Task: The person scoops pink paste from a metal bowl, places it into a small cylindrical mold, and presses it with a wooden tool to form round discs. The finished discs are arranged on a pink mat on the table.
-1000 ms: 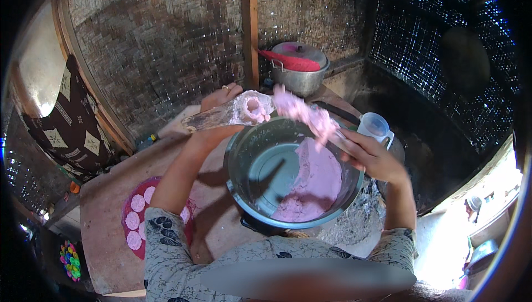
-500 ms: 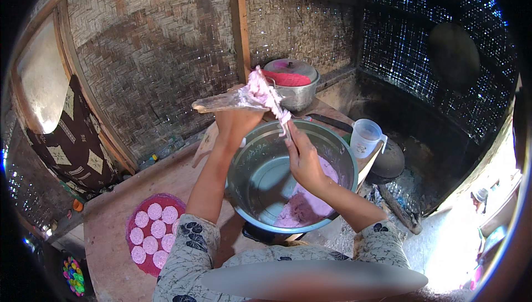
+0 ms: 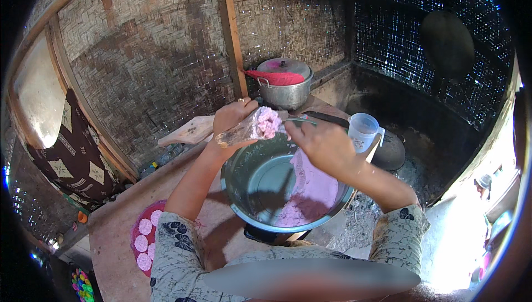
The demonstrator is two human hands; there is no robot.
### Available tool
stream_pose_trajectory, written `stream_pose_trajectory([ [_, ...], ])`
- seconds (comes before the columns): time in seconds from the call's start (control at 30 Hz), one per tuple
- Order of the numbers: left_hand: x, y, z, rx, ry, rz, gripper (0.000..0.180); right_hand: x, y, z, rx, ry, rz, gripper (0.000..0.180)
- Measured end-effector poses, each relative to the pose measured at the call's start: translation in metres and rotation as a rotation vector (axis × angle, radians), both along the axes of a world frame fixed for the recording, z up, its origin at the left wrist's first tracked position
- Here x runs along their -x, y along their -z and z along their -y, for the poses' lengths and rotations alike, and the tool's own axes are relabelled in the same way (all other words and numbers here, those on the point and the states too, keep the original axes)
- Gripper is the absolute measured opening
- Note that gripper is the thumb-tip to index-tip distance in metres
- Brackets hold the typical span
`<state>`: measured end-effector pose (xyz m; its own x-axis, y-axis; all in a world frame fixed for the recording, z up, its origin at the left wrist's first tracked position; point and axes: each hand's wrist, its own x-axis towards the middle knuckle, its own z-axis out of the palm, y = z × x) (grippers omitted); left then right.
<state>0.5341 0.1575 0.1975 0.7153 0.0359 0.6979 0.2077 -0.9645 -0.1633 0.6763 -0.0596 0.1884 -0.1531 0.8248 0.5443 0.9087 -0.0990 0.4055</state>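
Observation:
My left hand is closed around a dough-smeared wooden tool above the basin's far left side. It has two arms, like a hand press, and one long arm sticks out to the left. A lump of pink dough sits on its right end. Right beside that lump, my right hand grips a thin, greenish flat utensil, whose kind I cannot make out. Below both hands stands a wide blue-grey basin, with a mass of pink dough along its right side.
A red round tray of pink textured discs lies on the wooden table, partly behind my left sleeve. Beyond the basin are a lidded metal pot and a dark long blade. A clear plastic jug stands right.
The wooden tool has come lower and tilted, its long left arm now in view. The dough is bunched into a lump on its end. My right hand has moved right, rotated.

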Motion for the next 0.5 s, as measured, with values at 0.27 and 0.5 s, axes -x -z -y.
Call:
stream_pose_trajectory([
  [0.27,0.015,0.018,-0.025,-0.002,-0.204,0.098,0.032,-0.011,0.009,0.037,-0.142,-0.076,-0.383,0.055],
  [0.5,-0.005,0.013,0.015,0.216,0.016,0.236,0.044,0.016,0.068,-0.035,-0.416,-0.307,-0.837,0.057],
])
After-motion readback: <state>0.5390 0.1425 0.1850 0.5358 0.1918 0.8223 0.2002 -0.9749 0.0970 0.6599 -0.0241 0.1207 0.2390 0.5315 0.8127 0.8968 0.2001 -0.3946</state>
